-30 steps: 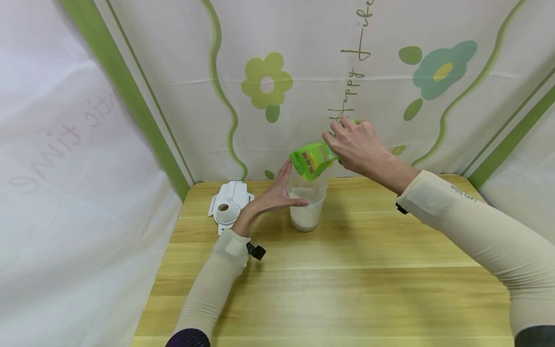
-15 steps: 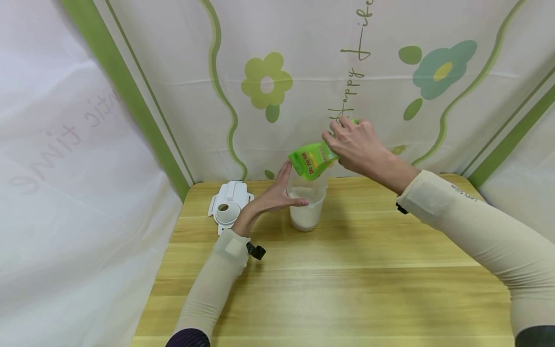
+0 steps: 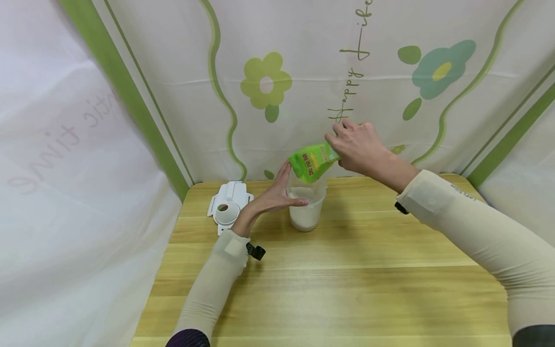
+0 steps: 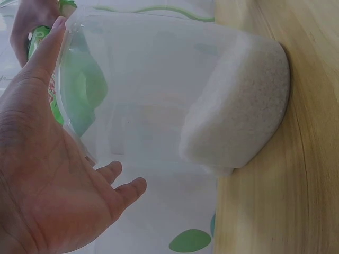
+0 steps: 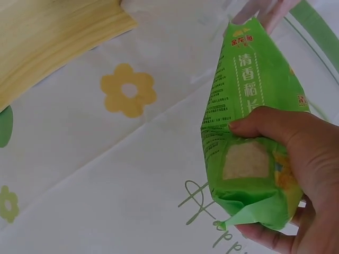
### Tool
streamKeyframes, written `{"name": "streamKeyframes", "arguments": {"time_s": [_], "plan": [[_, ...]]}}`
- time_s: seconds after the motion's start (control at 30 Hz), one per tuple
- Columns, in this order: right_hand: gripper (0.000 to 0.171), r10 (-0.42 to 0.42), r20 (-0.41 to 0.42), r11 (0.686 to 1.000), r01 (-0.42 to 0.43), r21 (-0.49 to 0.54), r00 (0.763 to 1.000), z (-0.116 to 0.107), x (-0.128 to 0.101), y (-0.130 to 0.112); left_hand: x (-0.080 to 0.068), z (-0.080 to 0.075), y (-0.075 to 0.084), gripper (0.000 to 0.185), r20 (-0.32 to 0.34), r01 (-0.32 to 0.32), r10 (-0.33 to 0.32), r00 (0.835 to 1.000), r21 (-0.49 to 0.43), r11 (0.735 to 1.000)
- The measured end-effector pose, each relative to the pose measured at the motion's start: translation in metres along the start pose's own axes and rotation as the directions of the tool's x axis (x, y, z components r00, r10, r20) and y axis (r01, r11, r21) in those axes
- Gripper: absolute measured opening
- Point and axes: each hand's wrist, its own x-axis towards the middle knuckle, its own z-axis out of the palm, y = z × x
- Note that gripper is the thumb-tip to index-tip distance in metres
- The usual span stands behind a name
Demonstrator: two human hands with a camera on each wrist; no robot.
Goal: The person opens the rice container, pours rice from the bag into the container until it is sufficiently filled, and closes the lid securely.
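The right hand [image 3: 360, 147] grips a green plastic bag of rice with red and yellow print [image 3: 310, 162], thumb and fingers curled round its bottom end, and holds it tilted with its mouth down over a clear plastic container partly filled with white rice [image 3: 305, 207]. From the container, the bag sits at about twelve o'clock, just above the rim. In the right wrist view the bag [image 5: 253, 132] shows a small clear window with grains behind it.

The left hand [image 3: 273, 195] rests against the container's side at nine o'clock, fingers straight and spread, palm to the wall; the left wrist view shows the hand [image 4: 47, 174] flat beside the clear wall [image 4: 159, 100].

The container stands on a light wooden table [image 3: 347, 279]. A white plastic lid with a round funnel opening [image 3: 229, 205] lies at nine o'clock from the container, well apart from it.
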Motion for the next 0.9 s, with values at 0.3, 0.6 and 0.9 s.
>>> {"name": "streamKeyframes", "arguments": {"time_s": [0.3,0.6,0.9], "plan": [[0.046,0.027,0.044,0.994,-0.032,0.102,0.999,0.007,-0.001,0.004,0.0,-0.001,0.0,0.147,-0.001,-0.004,0.004,1.0,0.019,1.0],[0.051,0.038,0.05,0.992,-0.044,0.119,0.998,0.013,-0.002,0.007,-0.001,-0.001,0.001,0.151,-0.004,0.007,-0.007,1.0,0.008,1.0],[0.054,0.045,0.072,0.989,-0.055,0.138,0.996,0.013,-0.004,0.009,-0.001,0.0,0.0,0.154,0.003,0.028,-0.028,1.0,0.021,0.999]]}}
